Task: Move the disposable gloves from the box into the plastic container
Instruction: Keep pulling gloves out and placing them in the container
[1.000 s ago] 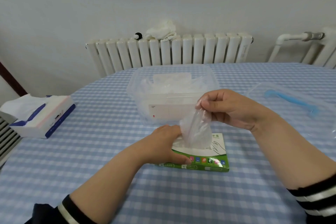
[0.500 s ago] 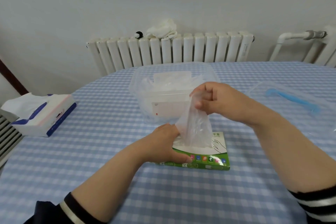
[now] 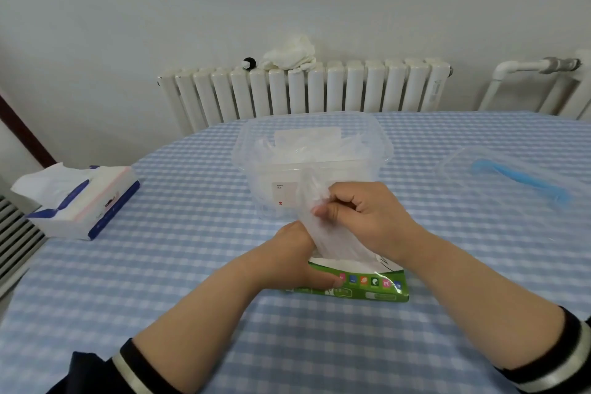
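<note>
Much of the green and white glove box (image 3: 367, 288) is covered by the two hands, so only its glossy front edge with a row of small coloured icons and part of its white top show. The left hand (image 3: 297, 261) lies on the near left part of the box with its thumb stretched along the front edge; its fingers are hidden behind the film, so whether they grip anything cannot be told. The right hand (image 3: 361, 217) has its fingers curled and pinches a thin, crinkled, see-through disposable glove (image 3: 323, 233) that rises from the box top up in front of the plastic container (image 3: 313, 163). The container, clear and round-cornered, stands just behind the box on the bench (image 3: 192, 281), which wears a soft blue and white checked cloth; more filmy gloves lie inside it, their outlines hard to separate. To the right lies a clear lid (image 3: 511, 176) with a blue handle, its far edge faint against the cloth. On the left sits a soft tissue pack (image 3: 83, 205). Behind stands a ribbed white radiator (image 3: 303, 89) with a crumpled white cloth (image 3: 287, 56) on top.
</note>
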Motion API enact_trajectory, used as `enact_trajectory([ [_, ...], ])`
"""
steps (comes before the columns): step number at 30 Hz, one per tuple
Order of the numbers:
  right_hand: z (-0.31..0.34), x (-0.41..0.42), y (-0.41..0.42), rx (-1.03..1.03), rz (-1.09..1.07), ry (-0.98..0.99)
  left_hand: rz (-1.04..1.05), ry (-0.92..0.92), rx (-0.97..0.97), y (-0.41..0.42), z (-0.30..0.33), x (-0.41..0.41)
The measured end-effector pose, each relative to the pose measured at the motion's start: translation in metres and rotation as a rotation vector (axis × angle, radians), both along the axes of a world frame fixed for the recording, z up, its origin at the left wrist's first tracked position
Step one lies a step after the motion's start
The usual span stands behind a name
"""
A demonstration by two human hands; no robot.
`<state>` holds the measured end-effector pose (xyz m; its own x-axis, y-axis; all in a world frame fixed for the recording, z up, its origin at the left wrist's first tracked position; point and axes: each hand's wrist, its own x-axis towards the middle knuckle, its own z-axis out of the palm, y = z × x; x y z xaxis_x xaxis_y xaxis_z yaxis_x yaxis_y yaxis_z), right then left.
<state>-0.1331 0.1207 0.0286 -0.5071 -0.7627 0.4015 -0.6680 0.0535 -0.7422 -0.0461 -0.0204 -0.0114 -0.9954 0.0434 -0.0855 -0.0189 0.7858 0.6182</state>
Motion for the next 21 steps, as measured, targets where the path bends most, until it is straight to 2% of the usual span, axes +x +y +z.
enact_trajectory([
  [4, 0.002, 0.007, -0.001, -0.072, -0.022, 0.035, -0.001, -0.02, -0.025, -0.001, 0.0, 0.001],
  [8, 0.013, -0.006, 0.001, -0.133, -0.054, -0.188, -0.017, -0.01, -0.05, -0.001, 0.003, 0.001],
  [10, 0.02, -0.01, 0.006, -0.079, -0.025, -0.232, -0.023, -0.026, -0.039, 0.0, 0.004, 0.0],
  [13, 0.026, -0.011, 0.014, 0.004, -0.02, -0.098, -0.027, -0.033, -0.023, 0.002, 0.007, 0.001],
  [17, 0.03, -0.011, 0.019, 0.059, -0.103, 0.276, -0.047, -0.03, -0.046, 0.002, 0.01, 0.001],
  [21, 0.029, -0.01, 0.019, 0.058, -0.11, 0.342, -0.038, -0.04, -0.06, 0.002, 0.009, 0.001],
])
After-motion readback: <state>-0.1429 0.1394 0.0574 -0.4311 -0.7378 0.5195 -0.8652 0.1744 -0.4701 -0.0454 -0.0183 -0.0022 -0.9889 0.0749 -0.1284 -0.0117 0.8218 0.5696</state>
